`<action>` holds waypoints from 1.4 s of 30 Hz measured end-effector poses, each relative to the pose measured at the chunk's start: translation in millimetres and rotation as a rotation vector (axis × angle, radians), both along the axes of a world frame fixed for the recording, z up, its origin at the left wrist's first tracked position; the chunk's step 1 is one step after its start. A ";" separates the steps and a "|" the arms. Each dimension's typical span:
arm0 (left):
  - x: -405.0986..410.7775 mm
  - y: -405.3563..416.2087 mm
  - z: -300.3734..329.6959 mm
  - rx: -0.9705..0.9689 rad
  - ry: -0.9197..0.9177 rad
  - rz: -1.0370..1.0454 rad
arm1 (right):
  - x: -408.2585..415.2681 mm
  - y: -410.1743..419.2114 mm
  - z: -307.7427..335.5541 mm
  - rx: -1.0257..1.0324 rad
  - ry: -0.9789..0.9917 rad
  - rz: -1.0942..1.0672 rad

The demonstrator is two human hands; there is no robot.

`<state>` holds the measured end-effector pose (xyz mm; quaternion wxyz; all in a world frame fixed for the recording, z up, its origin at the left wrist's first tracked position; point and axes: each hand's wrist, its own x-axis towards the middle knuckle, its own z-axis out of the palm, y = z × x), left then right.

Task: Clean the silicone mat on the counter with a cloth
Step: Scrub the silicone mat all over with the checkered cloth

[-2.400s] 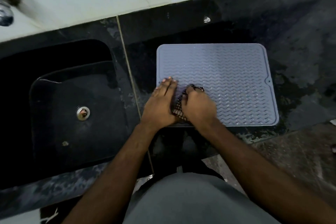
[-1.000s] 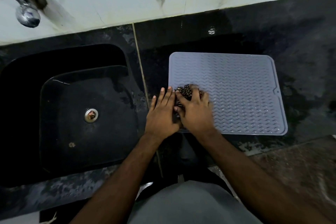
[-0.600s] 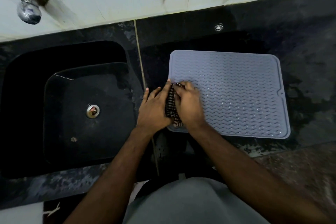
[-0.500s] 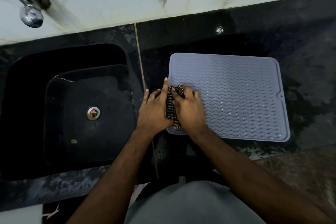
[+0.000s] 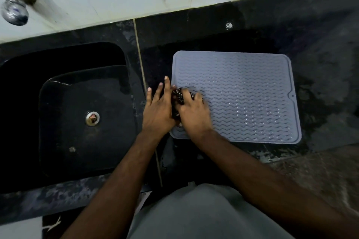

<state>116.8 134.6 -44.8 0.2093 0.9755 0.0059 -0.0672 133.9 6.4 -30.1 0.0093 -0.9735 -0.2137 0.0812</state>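
A grey silicone mat (image 5: 242, 95) with wavy ridges lies flat on the black counter (image 5: 320, 64). A dark patterned cloth (image 5: 178, 96) is bunched at the mat's left edge, mostly hidden between my hands. My right hand (image 5: 194, 112) grips the cloth with curled fingers and presses it on the mat. My left hand (image 5: 158, 108) lies flat with straight fingers beside the mat's left edge, touching the cloth's side.
A black sink (image 5: 77, 114) with a metal drain (image 5: 92, 118) sits to the left. A chrome tap (image 5: 13, 11) juts from the marble wall at top left. A small shiny object (image 5: 228, 25) lies on the wet counter behind the mat.
Both hands and the cloth have slid leftward to the mat's left edge. My left hand has moved off the mat onto the counter beside it.
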 end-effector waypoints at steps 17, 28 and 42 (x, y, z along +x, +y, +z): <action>19.3 -46.2 16.1 -0.004 0.118 -0.010 | 12.3 -98.3 -6.8 -0.120 -0.027 -0.025; 25.5 -79.3 -10.6 -0.118 0.139 -0.116 | 21.6 -138.6 -7.2 -0.119 -0.185 0.017; 49.5 -171.9 4.2 -0.127 0.114 -0.375 | 20.0 -168.6 9.8 -0.128 -0.053 -0.206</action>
